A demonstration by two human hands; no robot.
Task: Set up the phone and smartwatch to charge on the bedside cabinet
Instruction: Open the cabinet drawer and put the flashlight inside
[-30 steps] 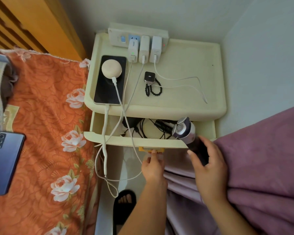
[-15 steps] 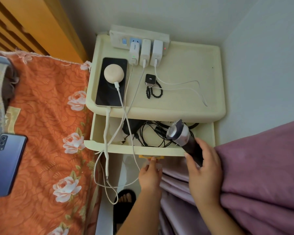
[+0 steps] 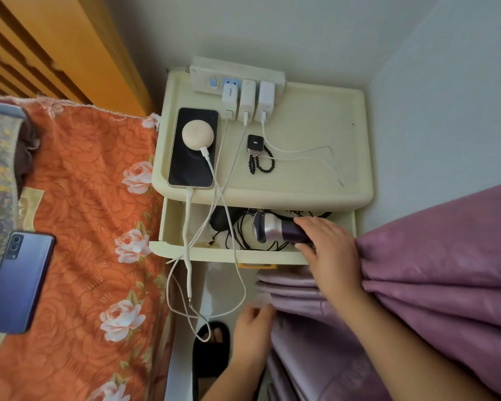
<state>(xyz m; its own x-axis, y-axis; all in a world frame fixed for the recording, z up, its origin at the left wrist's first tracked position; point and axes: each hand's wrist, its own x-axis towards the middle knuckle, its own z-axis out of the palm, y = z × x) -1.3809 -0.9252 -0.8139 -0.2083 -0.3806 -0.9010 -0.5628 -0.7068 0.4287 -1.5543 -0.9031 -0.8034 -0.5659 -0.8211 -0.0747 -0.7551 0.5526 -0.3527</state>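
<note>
A black phone (image 3: 190, 166) lies face up at the left of the cream bedside cabinet top (image 3: 310, 123), with a round beige charging puck (image 3: 198, 134) on its screen and a white cable plugged into its bottom end. A small smartwatch (image 3: 255, 143) with a black beaded strap lies mid-top, its screen showing a battery icon. Three white adapters (image 3: 247, 99) sit in the power strip (image 3: 237, 74) at the back. My right hand (image 3: 327, 247) grips an electric shaver (image 3: 275, 228) lying sideways inside the open drawer (image 3: 229, 253). My left hand (image 3: 252, 328) hangs below the drawer, fingers curled, holding nothing.
Tangled black cables (image 3: 237, 227) fill the drawer. White cables (image 3: 191, 285) dangle in front of it. A spare white cable (image 3: 321, 157) lies on the cabinet top. A blue phone (image 3: 18, 282) rests on the orange floral bedsheet (image 3: 93, 227). Purple fabric (image 3: 431, 270) covers the right; a sandalled foot (image 3: 211, 345) is below.
My right hand has tipped the shaver from upright to lying sideways down in the drawer. My left hand has left the orange drawer handle and dropped lower.
</note>
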